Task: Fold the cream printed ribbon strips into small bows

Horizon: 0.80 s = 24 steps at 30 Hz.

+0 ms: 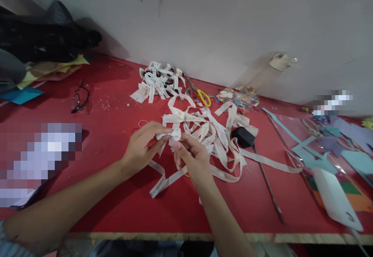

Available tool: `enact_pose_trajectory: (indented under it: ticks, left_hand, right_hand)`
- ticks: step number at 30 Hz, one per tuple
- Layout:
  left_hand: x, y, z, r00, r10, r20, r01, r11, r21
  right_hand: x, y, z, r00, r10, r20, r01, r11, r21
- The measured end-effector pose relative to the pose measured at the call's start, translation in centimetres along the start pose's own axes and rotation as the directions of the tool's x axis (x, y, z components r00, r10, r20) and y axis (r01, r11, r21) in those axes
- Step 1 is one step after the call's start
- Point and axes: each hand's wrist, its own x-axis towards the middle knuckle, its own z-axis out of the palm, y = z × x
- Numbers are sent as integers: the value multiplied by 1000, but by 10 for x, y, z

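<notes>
My left hand (142, 144) pinches one side of a bunched white ribbon (175, 134) between thumb and fingers. From the other side my right hand (194, 157) grips the same gathered piece, so the two hands nearly meet over the table. A yellow elastic loop (185, 171) shows just under my right fingers. Below the hands lies a loose printed ribbon strip (163, 183). A tangled heap of printed white ribbon (215, 132) spreads behind and right of my right hand. Pinkish-red elastic loops (142, 124) lie just beyond my left hand.
Finished-looking ribbon bows (157, 80) are piled near the wall, beside yellow-handled scissors (202, 96). Eyeglasses (80, 98) rest at left. A black object (244, 136), a thin rod (268, 187), a white glue gun-like tool (336, 198) and paper scraps (314, 154) occupy the right.
</notes>
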Motion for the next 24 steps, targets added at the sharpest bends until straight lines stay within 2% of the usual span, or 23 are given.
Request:
enact_pose_trajectory:
  ticks: [4,6,8,16,24]
  left_hand:
    - [-1,0,0,996,73,48,-71,996,-51]
    - [-1,1,0,995,67,81,-62,996,-65]
    - [-1,2,0,992,61,110,-52,996,-77]
    - [1,7,1,977,-48,208,68,994,-91]
    - [1,7,0,975,31,219,-7,994,-111]
  right_hand:
    - [2,2,-1,967,-222,-124,180,942,-282]
    - [2,4,-3,942,-305,-139,240,903,-356]
    - [3,6,-4,929,-339,-151,263,889,-375]
    - [6,4,-5,920,-263,-290,131,905,-404]
    - [7,6,-5,944,-228,-240,121,912,-391]
